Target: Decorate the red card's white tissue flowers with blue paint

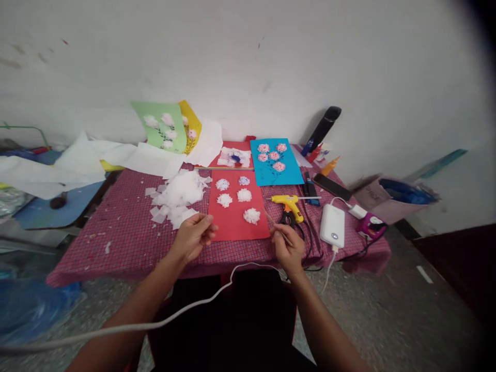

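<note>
My right hand (289,249) grips a thin paintbrush (285,237) near the lower right corner of a red sheet of paper (236,230). The brush points up and left, toward a white tissue flower (251,216). My left hand (195,236) lies at the sheet's lower left edge, its fingers loosely curled and apart, with nothing visible in them. Several tissue flowers stand on the red sheet; the upper two, a left flower (222,184) and a right flower (244,181), carry bluish specks. Behind the sheet lies a white tissue (242,157) with a dark blue paint stain.
White tissue pieces (182,190) are heaped on the left. A blue flower picture (261,175) lies behind right. A yellow glue gun (287,200), a phone (332,186) and a white power bank (332,226) are on the right. A white cable (194,306) crosses my lap.
</note>
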{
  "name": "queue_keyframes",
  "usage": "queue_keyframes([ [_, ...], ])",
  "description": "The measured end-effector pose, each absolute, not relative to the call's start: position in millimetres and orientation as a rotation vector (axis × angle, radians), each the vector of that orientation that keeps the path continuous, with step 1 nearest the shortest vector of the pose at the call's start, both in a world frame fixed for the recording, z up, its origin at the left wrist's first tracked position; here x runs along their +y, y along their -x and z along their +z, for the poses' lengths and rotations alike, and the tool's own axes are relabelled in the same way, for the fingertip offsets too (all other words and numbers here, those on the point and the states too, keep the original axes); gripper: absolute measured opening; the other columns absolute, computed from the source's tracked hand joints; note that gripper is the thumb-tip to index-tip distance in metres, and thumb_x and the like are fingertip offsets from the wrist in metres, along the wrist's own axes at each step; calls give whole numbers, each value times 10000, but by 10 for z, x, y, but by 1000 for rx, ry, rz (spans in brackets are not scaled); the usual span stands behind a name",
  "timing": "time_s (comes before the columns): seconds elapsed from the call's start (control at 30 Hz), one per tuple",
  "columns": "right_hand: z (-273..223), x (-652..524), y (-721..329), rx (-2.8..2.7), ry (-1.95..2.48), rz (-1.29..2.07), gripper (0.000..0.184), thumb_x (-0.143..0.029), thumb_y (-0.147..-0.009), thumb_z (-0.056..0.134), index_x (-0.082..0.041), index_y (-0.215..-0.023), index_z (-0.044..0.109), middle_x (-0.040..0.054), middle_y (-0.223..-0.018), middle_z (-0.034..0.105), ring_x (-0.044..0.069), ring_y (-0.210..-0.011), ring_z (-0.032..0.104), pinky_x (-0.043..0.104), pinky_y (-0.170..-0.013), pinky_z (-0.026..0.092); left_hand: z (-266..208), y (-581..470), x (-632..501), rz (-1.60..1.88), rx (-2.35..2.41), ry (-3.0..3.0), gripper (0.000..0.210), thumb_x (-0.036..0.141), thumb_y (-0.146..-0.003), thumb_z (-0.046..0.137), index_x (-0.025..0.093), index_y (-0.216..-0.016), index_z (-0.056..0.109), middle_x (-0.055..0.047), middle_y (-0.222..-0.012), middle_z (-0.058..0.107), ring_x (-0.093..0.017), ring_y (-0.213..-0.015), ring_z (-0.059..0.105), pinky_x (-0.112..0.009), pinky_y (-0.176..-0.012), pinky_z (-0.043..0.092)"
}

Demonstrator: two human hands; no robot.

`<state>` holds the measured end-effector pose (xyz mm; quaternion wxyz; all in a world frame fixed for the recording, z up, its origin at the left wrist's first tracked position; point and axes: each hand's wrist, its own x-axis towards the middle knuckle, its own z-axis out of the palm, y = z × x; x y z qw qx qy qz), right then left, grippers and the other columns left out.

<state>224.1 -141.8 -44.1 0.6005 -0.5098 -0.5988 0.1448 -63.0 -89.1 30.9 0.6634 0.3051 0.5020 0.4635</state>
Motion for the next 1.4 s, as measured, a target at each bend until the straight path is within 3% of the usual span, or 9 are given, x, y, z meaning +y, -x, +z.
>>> queue_keyframes([
  [0.17, -374, -1397, -2235, -1417, 1207, 267, 215, -189, -946, 588, -217, -1107, 727, 52, -972, 751, 193, -824, 723, 352, -780, 598, 279, 620, -938, 999, 1098, -668, 308, 252, -780, 852, 129, -984, 656, -104, -910, 800, -154, -740, 764, -181, -544, 535],
  [0.3, -319, -1381, -2229, -1435, 1231, 190, 175, -190, -944, 594, -215, -1055, 727, 51, -959, 750, 204, -868, 722, 371, -828, 590, 281, 654, -920, 1043, 1042, -674, 344, 144, -744, 850, 120, -1045, 687, -116, -1023, 807, -162, -879, 781, -204, -694, 600],
  [0.4, -313, -1375, -2227, -1439, 1249, 161, 166, -188, -939, 597, -214, -1042, 725, 55, -965, 753, 210, -889, 722, 371, -835, 588, 278, 693, -905, 1037, 1058, -703, 396, 186, -701, 893, 126, -1037, 692, -99, -990, 807, -158, -832, 776, -199, -654, 589],
  [0.6, -347, -1355, -2225, -1436, 1270, 124, 197, -200, -933, 611, -231, -1093, 724, 54, -972, 754, 223, -909, 718, 394, -862, 590, 228, 726, -883, 957, 1134, -806, 400, 439, -726, 894, 142, -863, 663, -45, -712, 743, -116, -535, 651, -184, -433, 436],
  [0.83, -494, -1334, -2247, -1322, 1374, 254, 240, -305, -982, 602, -218, -1166, 728, 68, -929, 754, 229, -823, 718, 402, -793, 599, 222, 773, -832, 1015, 1045, -752, 393, 258, -694, 891, 145, -1035, 730, -112, -1023, 806, -180, -881, 768, -241, -700, 587],
  [0.93, -519, -1344, -2238, -1281, 1388, 315, 258, -343, -992, 603, -211, -1176, 726, 62, -920, 752, 210, -754, 704, 373, -730, 591, 241, 804, -842, 1016, 1074, -766, 404, 249, -667, 901, 158, -1025, 738, -92, -980, 806, -174, -837, 763, -241, -664, 579],
  [1.13, -487, -1364, -2216, -1269, 1390, 327, 267, -368, -986, 617, -196, -1152, 737, 64, -905, 758, 197, -713, 692, 351, -691, 580, 299, 853, -770, 1046, 1188, -884, 390, 445, -697, 893, 138, -791, 672, -55, -698, 737, -120, -525, 636, -214, -438, 441],
  [1.3, -486, -1373, -2213, -1272, 1394, 290, 292, -385, -993, 592, -196, -1164, 734, 59, -852, 748, 200, -689, 681, 352, -677, 575, 334, 952, -629, 1123, 1145, -787, 457, 298, -646, 916, 127, -1027, 731, -115, -980, 804, -170, -814, 763, -228, -628, 559],
  [1.4, -498, -1377, -2219, -1263, 1404, 294, 280, -380, -987, 610, -197, -1153, 740, 61, -869, 752, 199, -686, 686, 353, -681, 572, 313, 1022, -604, 1090, 1133, -820, 443, 243, -628, 917, 138, -1021, 742, -111, -1012, 804, -175, -850, 764, -250, -682, 577],
])
